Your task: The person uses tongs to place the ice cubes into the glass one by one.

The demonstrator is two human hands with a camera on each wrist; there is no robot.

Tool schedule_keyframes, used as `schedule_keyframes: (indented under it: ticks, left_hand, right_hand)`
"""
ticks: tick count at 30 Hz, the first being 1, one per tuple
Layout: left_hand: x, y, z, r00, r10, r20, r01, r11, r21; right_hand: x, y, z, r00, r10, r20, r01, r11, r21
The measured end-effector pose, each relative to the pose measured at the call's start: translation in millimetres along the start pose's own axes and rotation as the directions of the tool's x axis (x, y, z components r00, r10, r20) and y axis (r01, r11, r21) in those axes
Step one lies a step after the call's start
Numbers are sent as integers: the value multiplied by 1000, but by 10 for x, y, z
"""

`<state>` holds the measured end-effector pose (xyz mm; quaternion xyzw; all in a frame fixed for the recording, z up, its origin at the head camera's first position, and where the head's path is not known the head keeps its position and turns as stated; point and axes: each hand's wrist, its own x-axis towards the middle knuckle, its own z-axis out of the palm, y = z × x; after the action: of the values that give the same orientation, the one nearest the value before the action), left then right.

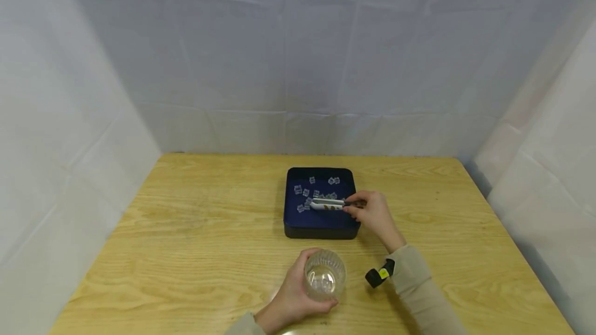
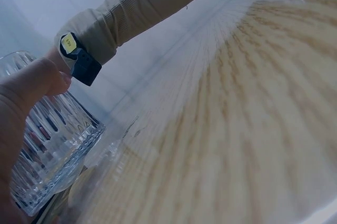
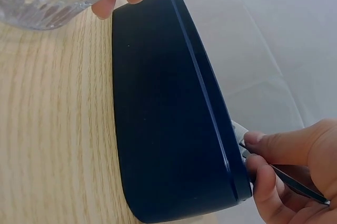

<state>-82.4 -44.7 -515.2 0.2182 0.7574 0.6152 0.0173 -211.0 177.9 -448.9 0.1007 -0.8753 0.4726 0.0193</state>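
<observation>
Evidently, over my remote feed, the left hand curls around the side of the ribbed clear tumbler, probably to steady it while leaving its mouth uncovered; whether its base touches the wooden table I cannot tell. I see the right hand pinching the slim tongs between thumb and fingers near one end, a grip that I judge lets it squeeze their arms from the rim of the dark blue tray. The tongs point leftward from that hand over the tray, their far tips close to clear, ice-like cubes scattered inside; I cannot make out whether any cube sits between them. The tumbler is in front of the tray, apart from it.
</observation>
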Motion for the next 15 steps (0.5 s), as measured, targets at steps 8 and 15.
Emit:
schedule_keyframes:
  ticks: [8, 15]
  left_hand:
    - [-2, 7, 11, 1000, -8, -2, 8, 1000, 10]
    - [-4, -32, 5, 999, 35, -3, -35, 999, 21]
  right_hand:
    - [-14, 3, -8, 1000, -5, -20, 5, 1000, -6]
    - [-48, -5, -35, 999, -5, -41, 6, 1000, 19]
